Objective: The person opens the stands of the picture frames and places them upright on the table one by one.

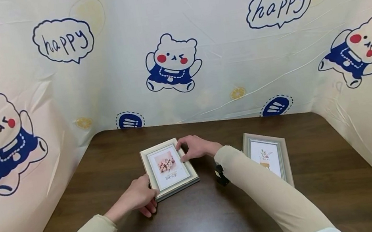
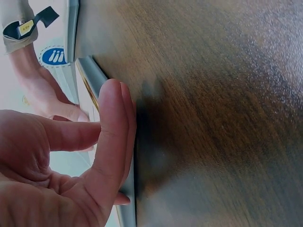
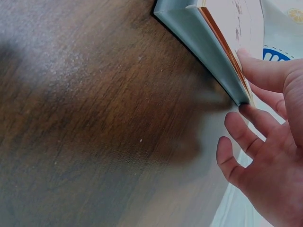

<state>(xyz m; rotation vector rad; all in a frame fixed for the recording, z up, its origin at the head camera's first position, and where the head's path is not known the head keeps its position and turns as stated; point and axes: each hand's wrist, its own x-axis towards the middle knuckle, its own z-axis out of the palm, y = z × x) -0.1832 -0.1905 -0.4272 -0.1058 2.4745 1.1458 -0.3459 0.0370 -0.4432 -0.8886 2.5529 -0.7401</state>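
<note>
A cream picture frame [image 1: 169,166] with a pink flower print lies face up left of the middle of the table. My left hand [image 1: 139,195] grips its near left corner, thumb on the front and fingers along the outer edge. At the far right corner, my right hand [image 1: 196,147] pinches the frame between thumb and index finger. In the right wrist view the thumb [image 3: 265,73] lies over the border, while two other fingers stay curled off the grey side [image 3: 203,52]. The left wrist view shows the left fingers [image 2: 112,137] against the side.
A second picture frame [image 1: 271,149] with a potted plant print lies to the right, partly hidden behind my right sleeve [image 1: 266,192]. The brown wooden table [image 1: 195,227] is bordered by a pale curtain [image 1: 223,74] with printed bears.
</note>
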